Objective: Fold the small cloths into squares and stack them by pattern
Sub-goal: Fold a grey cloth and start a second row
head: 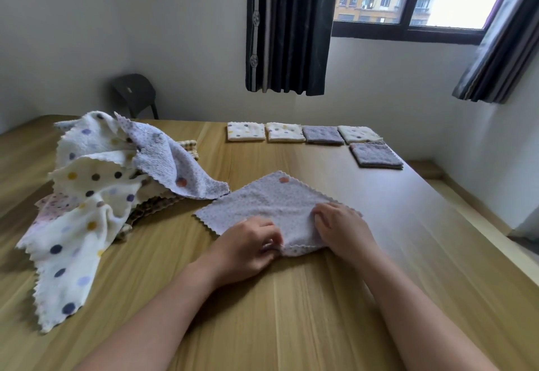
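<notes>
Head view: a pale, finely dotted lilac cloth (271,200) of fleecy fabric with zigzag-cut edges lies spread on the light wooden bench (291,306), about midway between its left and right edges and towards the near edge, turned so that its corners point at the bench's sides. One orange spot shows near its far corner.

The left hand (248,243) pinches the cloth's near corner between thumb and curled fingers, and the fabric there is lifted into a small fold. The right hand (341,227) lies on the right corner with its fingers bent into the fabric, gripping a wrinkle of it. Both forearms reach in from the near edge.

By the left edge lies a loose heap of unfolded cloths (110,184): cream ones with large coloured dots, another lilac one draped on top, and a brown checked one showing beneath.

Along the far edge, towards the far right corner, folded squares lie in a row: a cream dotted square (246,131), a second cream square (284,132), a folded lilac square (322,135) and a third cream square (359,133), each just beside the next. A second lilac square (375,155) lies just in front of the last one.

Behind the bench stand a dark plastic chair (135,93) by the wall and dark curtains (288,29) at a window.
</notes>
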Demonstrator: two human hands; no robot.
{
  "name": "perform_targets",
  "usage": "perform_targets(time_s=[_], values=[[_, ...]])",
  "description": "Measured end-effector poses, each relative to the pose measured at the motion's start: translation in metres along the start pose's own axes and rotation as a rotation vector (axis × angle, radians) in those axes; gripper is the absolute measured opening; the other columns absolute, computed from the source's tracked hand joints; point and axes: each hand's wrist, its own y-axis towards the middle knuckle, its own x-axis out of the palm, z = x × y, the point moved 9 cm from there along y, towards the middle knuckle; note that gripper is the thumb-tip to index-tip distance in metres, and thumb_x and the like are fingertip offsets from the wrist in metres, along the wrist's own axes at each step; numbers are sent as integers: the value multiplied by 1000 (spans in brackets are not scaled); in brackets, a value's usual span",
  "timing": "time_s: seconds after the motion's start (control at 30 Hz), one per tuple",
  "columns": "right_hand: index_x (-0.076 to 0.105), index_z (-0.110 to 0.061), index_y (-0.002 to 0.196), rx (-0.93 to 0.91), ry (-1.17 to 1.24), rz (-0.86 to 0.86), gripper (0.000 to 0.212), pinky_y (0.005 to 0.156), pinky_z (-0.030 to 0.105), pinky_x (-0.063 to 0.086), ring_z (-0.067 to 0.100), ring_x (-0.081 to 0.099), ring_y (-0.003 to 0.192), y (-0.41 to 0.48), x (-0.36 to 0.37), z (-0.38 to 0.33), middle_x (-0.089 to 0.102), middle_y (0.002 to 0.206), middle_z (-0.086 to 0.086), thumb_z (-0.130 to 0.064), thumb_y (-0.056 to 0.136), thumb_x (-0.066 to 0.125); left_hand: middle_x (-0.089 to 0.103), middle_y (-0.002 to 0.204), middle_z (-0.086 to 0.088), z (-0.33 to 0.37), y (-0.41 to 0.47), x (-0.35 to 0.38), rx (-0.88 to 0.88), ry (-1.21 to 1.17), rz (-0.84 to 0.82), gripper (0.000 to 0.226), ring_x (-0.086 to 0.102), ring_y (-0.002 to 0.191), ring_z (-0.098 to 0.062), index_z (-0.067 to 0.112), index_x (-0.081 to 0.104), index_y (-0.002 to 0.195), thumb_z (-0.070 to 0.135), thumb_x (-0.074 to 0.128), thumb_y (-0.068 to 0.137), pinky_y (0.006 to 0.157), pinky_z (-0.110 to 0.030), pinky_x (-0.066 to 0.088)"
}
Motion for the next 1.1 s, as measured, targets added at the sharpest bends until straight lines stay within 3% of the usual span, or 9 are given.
perform_targets(time_s=[0.1,0.27,0.4,0.53,0.63,0.77,0.9,0.97,1.1], values=[[64,-13,92,177,-54,28,29,71,32,41,26,59,97,-1,-10,22,66,106,6,-25,98,38,66,88,10,-7,-3,-8,-54,-44,84,7,59,80,-3,20,63,93,23,62,86,70,-24,49],[66,-17,99,276,-302,-51,30,77,33,40,30,53,105,-11,-17,37,64,110,8,-20,94,36,69,98,9,-6,-2,-11,-37,-5,144,11,66,91,-11,23,62,93,18,62,84,81,-34,52],[57,-26,125,114,-96,-6,41,100,37,30,20,45,125,-13,-19,28,53,136,-3,-46,98,34,71,100,10,-28,-8,-28,-211,-168,298,19,61,87,10,16,64,91,0,68,83,78,-6,44],[26,-40,148,-194,-14,-168,90,116,38,19,11,29,139,-21,-4,-15,33,151,-15,-86,70,28,68,78,22,-47,-18,-43,-348,-309,439,26,63,81,9,25,60,85,0,68,85,73,-5,44],[28,-37,146,-248,-53,-91,73,114,38,25,15,38,135,-21,-2,-26,40,148,-11,-54,79,52,68,80,27,-54,-22,-50,-385,-362,505,24,66,78,5,24,61,85,1,66,86,71,-5,45],[54,-23,123,-69,-8,177,50,79,34,43,29,62,104,-18,-26,-3,62,124,-3,-4,77,60,69,81,26,-68,-29,-55,-435,-383,573,25,67,76,3,28,65,86,2,65,88,72,-7,47],[68,-18,93,-82,346,311,21,65,31,50,13,64,76,-21,-40,12,70,90,-6,0,82,66,70,82,18,-83,-36,-56,-492,-428,625,21,66,76,-1,30,66,84,10,67,88,74,-17,51],[68,-27,83,-72,551,291,24,66,26,50,5,63,73,-23,-41,17,69,79,-14,-3,86,66,70,76,17,-85,-38,-57,-516,-464,645,15,65,71,-1,27,67,84,13,66,88,70,-18,52],[66,-21,71,67,799,277,18,63,39,50,8,57,66,-17,-34,36,65,67,-1,-21,89,62,68,75,9,-88,-35,-60,-554,-475,656,8,62,68,1,23,67,84,18,66,89,65,-18,51]])
